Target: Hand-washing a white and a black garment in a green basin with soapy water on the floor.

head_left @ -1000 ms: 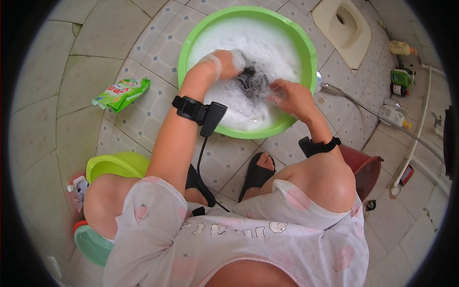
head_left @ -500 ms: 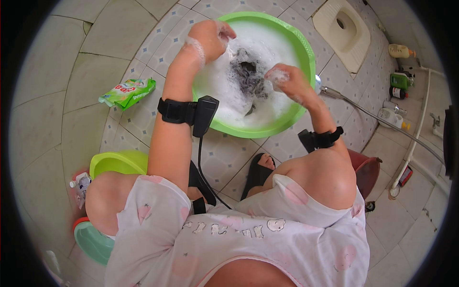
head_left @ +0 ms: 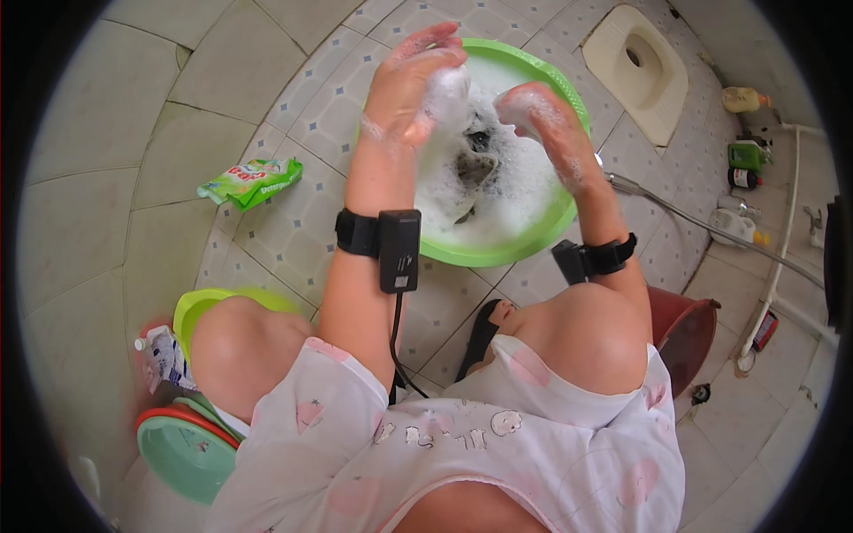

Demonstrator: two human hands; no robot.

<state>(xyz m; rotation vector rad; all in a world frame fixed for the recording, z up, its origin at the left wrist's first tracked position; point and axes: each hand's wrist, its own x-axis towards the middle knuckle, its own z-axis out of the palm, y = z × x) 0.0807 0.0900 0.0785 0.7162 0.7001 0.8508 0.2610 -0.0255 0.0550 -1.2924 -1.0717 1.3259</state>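
Note:
A wide light-green basin (head_left: 493, 255) full of white suds stands on the tiled floor in front of me. Dark grey wet cloth (head_left: 477, 167) shows in the middle of the foam. My left hand (head_left: 413, 84) is raised over the basin's left side, fingers stretched out, with a thick clump of foam (head_left: 447, 93) on its palm side. Over the right side, my right hand (head_left: 549, 123) has its fingers loosely bent and apart from the cloth, foam clinging to them. Neither hand grips the cloth.
A green detergent bag (head_left: 253, 182) lies left of the basin. A squat toilet (head_left: 636, 75) is at the far right, with a shower hose (head_left: 702, 222) and several bottles (head_left: 745, 156) by the right wall. Beside my legs are a yellow-green basin (head_left: 188, 311), a teal basin (head_left: 185, 457) and a red-brown bucket (head_left: 684, 333).
Both hands have lifted and opened out from their curled pose above the suds. The left hand has shifted right and now carries a clump of foam. My view has shifted slightly.

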